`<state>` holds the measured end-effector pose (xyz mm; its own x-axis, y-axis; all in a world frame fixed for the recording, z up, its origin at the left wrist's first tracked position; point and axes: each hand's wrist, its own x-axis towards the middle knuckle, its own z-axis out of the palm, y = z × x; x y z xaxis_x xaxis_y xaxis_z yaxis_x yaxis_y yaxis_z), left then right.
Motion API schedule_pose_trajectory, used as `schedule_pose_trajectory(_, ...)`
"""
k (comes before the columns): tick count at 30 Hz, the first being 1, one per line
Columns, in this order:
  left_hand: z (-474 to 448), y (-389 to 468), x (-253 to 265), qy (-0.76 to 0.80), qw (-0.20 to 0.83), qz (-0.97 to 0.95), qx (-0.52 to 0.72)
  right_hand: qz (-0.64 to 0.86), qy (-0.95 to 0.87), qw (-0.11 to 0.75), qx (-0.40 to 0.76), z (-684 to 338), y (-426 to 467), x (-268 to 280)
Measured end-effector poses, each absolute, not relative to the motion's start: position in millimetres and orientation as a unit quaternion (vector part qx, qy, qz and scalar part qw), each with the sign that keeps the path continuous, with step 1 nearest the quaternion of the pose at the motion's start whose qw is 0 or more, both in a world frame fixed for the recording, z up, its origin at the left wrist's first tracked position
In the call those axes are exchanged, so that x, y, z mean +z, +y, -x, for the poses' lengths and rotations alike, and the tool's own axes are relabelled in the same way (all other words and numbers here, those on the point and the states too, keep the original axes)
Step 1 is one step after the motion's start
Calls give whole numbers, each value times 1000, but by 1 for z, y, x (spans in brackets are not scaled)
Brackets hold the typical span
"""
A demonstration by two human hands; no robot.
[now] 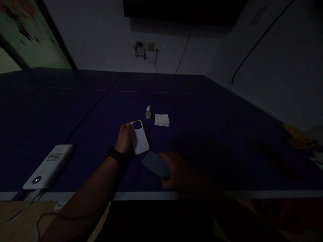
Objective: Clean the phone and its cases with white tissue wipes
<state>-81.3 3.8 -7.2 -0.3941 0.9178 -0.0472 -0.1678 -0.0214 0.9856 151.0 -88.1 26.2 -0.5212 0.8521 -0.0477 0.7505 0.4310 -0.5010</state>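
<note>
Phone case (pixel 141 143), white, in the left grip (pixel 123 138), which is closed on its left side; whether it also touches the worktop (pixel 217 114), cannot tell. Phone (pixel 155 164), dark, in the right grip (pixel 173 169), closed round its right end; its far corner just beside the case's near edge. Progress, as judged: the two are apart, one to each hand, not fitted together. Bottle (pixel 148 114) upright beyond the case, tissue (pixel 162 120) just right of it, both untouched. Power bank (pixel 49 166) left, at the pale front edge (pixel 239 194); both hands work inside that edge. Most room for moving: right of the tissue, and beyond the bottle.
</note>
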Motion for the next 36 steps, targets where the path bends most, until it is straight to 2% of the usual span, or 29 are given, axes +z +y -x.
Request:
schedule_pose_trajectory(7, 79, 2, -8, 569, 483, -369, 554, 499, -649, 107, 565, -197, -36, 42)
schedule_pose_trajectory(10, 78, 1, -10, 578, 471, -389, 541, 490, -616, 100, 608, -207, -22, 30)
schedule_pose_trajectory(17, 84, 3, -9, 608, 408, -479, 484, 479, -581, 145, 642, -199, -33, 21)
schedule_pose_trajectory(24, 85, -6, 1, 642, 244, -592, 421, 470, -578, 170, 645, -202, -18, 39)
schedule_pose_trajectory(26, 83, -13, 7, 585, 208, -681, 387, 461, -579, 157, 654, -201, -11, 41)
schedule_pose_trajectory(30, 73, -29, 18, 331, 258, -855, 305, 441, -577, 158, 669, -197, -2, 42)
schedule_pose_trajectory(36, 56, -39, 19, 358, 288, -834, 304, 422, -559, 241, 672, -201, -13, 42)
